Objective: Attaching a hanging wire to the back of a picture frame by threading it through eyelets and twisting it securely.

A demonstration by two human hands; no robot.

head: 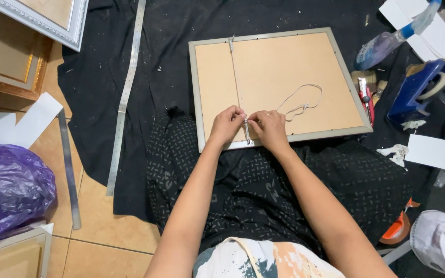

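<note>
1. Head view showed a picture frame (276,82) lying face down on a black cloth (99,92), its brown backing board upward, just beyond the person's knees.
2. Left hand (226,125) was pinched shut on a white cord (243,121) near the frame's lower edge.
3. Right hand (270,128) was likewise pinched on the same cord, the two hands almost touching.
4. Cord ran straight up the backing to the top edge; its loose end lay looped right of the hands.
5. A metal ruler (125,98) lay left; a blue tape dispenser (421,90) stood right.
</note>
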